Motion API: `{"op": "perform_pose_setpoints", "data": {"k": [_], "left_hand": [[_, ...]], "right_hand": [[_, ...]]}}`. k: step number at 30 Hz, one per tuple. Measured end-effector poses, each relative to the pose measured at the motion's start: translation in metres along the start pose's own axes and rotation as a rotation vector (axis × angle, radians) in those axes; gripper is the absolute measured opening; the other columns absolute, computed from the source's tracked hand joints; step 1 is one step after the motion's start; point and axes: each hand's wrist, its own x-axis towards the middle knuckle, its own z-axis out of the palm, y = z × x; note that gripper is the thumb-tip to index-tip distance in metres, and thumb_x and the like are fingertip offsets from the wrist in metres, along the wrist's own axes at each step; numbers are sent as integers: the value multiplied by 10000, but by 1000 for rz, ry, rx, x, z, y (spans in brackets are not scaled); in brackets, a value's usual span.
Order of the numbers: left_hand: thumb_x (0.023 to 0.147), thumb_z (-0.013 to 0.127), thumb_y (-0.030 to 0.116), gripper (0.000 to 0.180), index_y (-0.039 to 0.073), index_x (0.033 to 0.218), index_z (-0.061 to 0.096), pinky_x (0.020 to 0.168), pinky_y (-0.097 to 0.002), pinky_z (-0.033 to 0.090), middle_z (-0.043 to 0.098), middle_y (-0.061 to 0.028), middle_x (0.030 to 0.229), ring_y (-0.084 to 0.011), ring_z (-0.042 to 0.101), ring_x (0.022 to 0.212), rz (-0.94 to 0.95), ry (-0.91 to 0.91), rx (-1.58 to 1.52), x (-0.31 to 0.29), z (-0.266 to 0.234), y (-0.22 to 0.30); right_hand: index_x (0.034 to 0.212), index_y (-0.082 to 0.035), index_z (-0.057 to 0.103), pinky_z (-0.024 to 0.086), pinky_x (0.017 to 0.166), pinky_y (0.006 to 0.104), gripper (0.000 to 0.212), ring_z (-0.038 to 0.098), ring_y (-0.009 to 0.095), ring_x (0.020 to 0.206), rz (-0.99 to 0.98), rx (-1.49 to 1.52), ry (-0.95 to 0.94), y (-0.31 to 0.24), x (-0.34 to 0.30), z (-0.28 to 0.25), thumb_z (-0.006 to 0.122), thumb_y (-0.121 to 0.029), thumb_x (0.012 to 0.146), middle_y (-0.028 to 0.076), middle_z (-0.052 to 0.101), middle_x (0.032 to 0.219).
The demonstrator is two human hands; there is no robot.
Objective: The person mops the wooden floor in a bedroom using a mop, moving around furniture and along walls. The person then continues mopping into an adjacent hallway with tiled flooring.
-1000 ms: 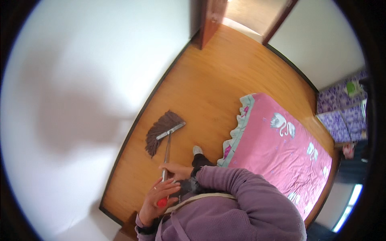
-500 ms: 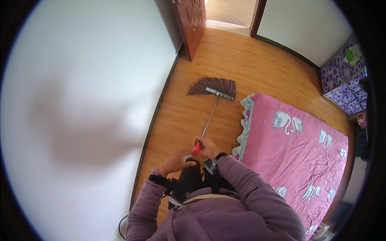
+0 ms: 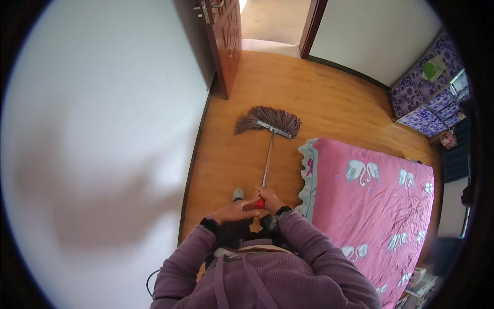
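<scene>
A mop (image 3: 268, 154) with a thin metal handle slants away from me, its brown string head (image 3: 272, 117) spread on the wooden floor. My right hand (image 3: 268, 196) wraps round the handle just above its red end grip (image 3: 260, 204). At that grip is my left hand (image 3: 234, 211), fingers reaching along one side and thumb on the other, held loosely round the end. Both wrists wear dark bands. One light shoe (image 3: 238, 194) shows beyond my left hand.
To the right stands a bed with a pink swan-patterned cover (image 3: 381, 206) and frilled edge. A white wall (image 3: 103, 129) runs along the left. Ahead, a brown door (image 3: 225, 46) stands ajar beside a doorway. A purple-flowered cabinet (image 3: 424, 98) is at far right.
The mop's handle end and both hands sit slightly lower and further right in view. My left hand has closed in on the red grip. The whole view has shifted.
</scene>
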Motion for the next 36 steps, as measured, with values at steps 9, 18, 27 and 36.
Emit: {"op": "perform_pose_setpoints", "data": {"k": [9, 18, 27, 36], "left_hand": [[871, 569, 378, 471, 38, 1182, 469, 720, -246, 476, 567, -66, 981, -97, 548, 810, -17, 19, -386, 60, -57, 30], [842, 552, 482, 487, 66, 1083, 472, 758, -387, 538, 563, -74, 786, -197, 592, 764, -514, -236, -553, 117, -29, 1], [853, 576, 396, 449, 134, 1192, 443, 825, -440, 494, 514, -77, 1069, -229, 546, 929, -550, -256, -833, 153, -57, -6], [886, 536, 375, 319, 131, 1087, 492, 861, -396, 489, 518, -13, 917, -157, 529, 826, -328, -169, -871, 262, -142, 91]], "right_hand": [[869, -20, 561, 443, 524, 305, 239, 538, 156, 643, -1177, -1300, -419, -68, -50, 17, 531, -256, 888, 56, 568, 753], [976, -3, 591, 450, 511, 310, 236, 587, 187, 666, -447, -1027, 129, -23, -52, -19, 536, -189, 840, 116, 621, 818], [914, 21, 612, 436, 449, 304, 180, 582, 179, 594, -198, -460, 412, -55, -26, 7, 594, -90, 773, 97, 602, 698], [858, 100, 592, 435, 480, 399, 120, 604, 271, 661, -162, -451, 293, -222, 98, 10, 557, -3, 810, 187, 610, 795]]}}
